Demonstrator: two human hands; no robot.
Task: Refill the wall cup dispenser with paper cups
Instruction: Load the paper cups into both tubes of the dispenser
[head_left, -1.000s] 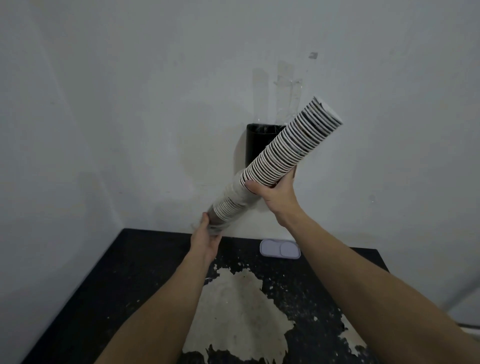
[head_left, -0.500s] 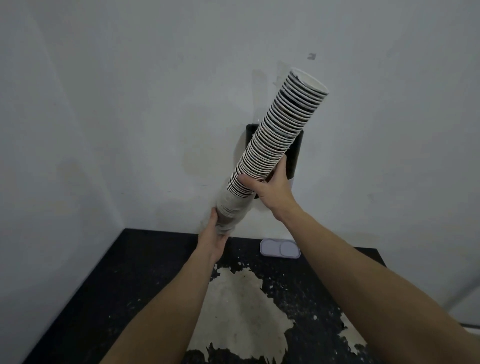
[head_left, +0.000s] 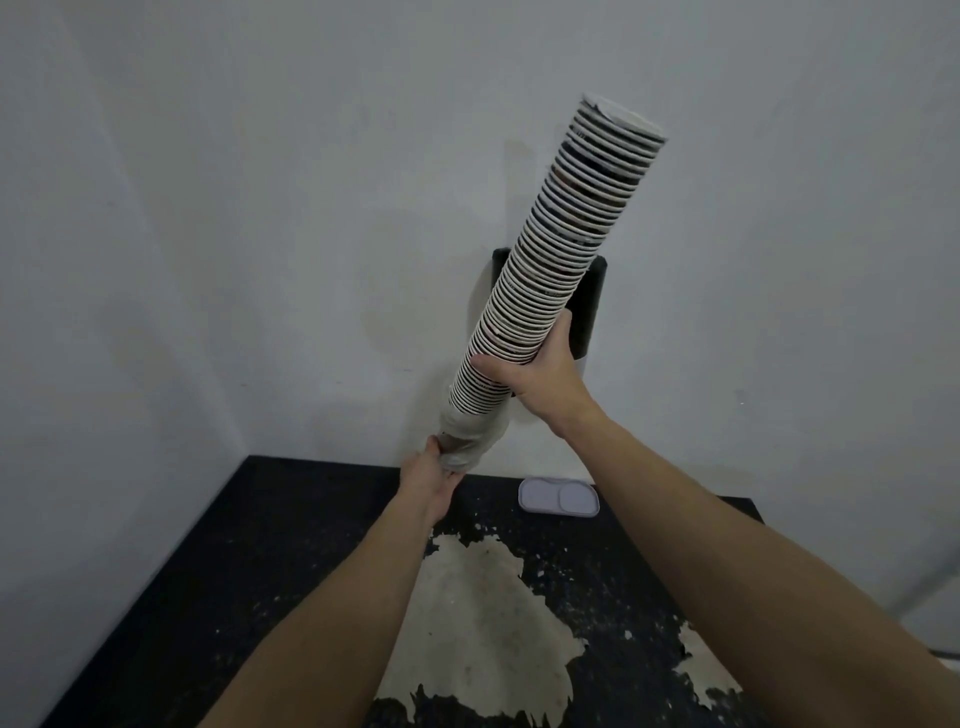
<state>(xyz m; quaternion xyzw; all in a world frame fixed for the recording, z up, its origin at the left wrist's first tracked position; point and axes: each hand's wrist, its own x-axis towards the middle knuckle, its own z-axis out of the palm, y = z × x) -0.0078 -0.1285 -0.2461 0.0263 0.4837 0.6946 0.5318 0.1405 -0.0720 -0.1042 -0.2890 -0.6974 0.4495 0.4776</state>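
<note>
A long stack of paper cups (head_left: 561, 249) leans up and to the right in front of the wall, open mouth uppermost. My right hand (head_left: 545, 371) grips the stack about a third of the way up. My left hand (head_left: 434, 475) holds its bottom end, where bunched clear plastic wrap (head_left: 467, 441) hangs. The black wall cup dispenser (head_left: 589, 306) is mounted behind the stack and is mostly hidden by it; only its right side and top left corner show.
A black table (head_left: 291, 545) with large patches of peeled paint sits below, pushed into a white corner. A small pale lilac tray (head_left: 558, 497) lies at the table's back edge under the dispenser.
The stack has swung from a strong rightward tilt to nearly upright, its top rising. Both hands kept their hold, the left one staying low near the table.
</note>
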